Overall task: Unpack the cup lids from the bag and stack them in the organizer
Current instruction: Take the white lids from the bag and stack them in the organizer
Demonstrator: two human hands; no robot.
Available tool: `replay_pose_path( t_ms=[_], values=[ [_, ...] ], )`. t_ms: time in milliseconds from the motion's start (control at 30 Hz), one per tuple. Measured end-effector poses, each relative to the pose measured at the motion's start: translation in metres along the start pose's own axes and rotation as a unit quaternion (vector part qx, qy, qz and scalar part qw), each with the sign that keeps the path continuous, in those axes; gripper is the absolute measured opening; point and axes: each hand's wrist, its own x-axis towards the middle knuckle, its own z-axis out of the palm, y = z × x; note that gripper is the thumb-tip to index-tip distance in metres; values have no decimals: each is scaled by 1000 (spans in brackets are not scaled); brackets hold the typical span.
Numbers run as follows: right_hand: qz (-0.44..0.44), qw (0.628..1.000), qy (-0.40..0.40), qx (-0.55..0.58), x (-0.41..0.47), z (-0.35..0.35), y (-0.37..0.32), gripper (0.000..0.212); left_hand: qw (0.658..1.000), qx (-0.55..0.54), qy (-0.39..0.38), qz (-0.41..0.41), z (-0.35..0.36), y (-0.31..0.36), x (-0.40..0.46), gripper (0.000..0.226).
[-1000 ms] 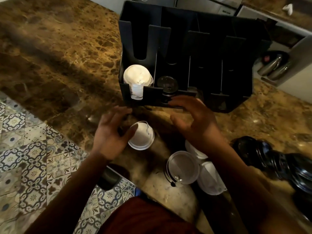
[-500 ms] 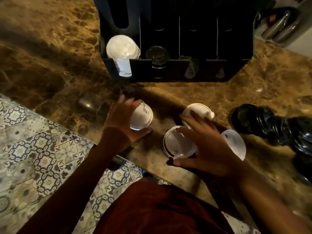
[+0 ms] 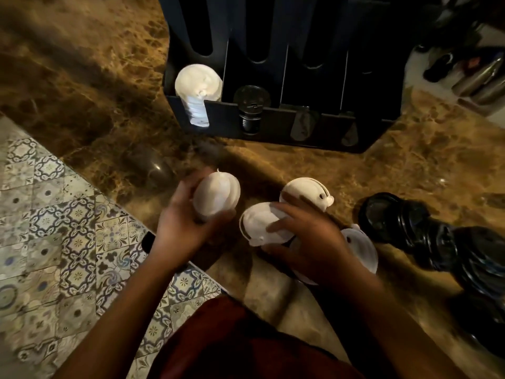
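Both grips were occupied near the table's front edge: the left hand (image 3: 188, 225) cupped a white lid stack (image 3: 217, 194), the right hand (image 3: 306, 236) pinched another white lid (image 3: 258, 224) by its rim, probably light, thin, slippery and easily crushed.

Brown marble counter (image 3: 82, 77), patterned tiled floor (image 3: 54, 242)

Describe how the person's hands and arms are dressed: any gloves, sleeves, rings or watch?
Both the left hand and right hand are bare, with no gloves. The forearms are uncovered to the frame's edge, no sleeves showing. No rings, watch or bracelet can be seen in the dim light.
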Motion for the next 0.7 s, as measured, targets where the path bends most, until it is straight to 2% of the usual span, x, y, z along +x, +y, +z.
replay_pose_path(
  t_ms=[67, 133, 200, 267, 367, 500, 567, 700],
  values=[
    [-30, 997, 69, 21, 0, -7, 2, 37, 997, -81, 11, 16, 4, 13, -7, 79],
    [17, 990, 115, 82, -2, -12, 0, 26, 994, -102, 11, 28, 13, 25, -13, 80],
    [93, 959, 172, 206, -2, -14, -6, 22, 993, -105, 8, 55, 21, 36, -20, 84],
    [134, 916, 215, 311, -2, -15, -13, 28, 991, -114, -6, 73, 28, 46, -25, 87],
    [182, 884, 217, 371, -6, -17, -19, 31, 989, -128, -27, 66, 38, 56, -30, 91],
    [234, 834, 192, 462, -16, -16, -18, 25, 996, -73, -13, 49, 54, 68, -40, 93],
    [245, 789, 180, 534, -23, -10, -20, 28, 998, -51, -15, 41, 64, 73, -46, 91],
    [278, 643, 149, 698, -33, 1, -35, 20, 998, -49, -26, 36, 78, 78, -59, 86]
  ],
)
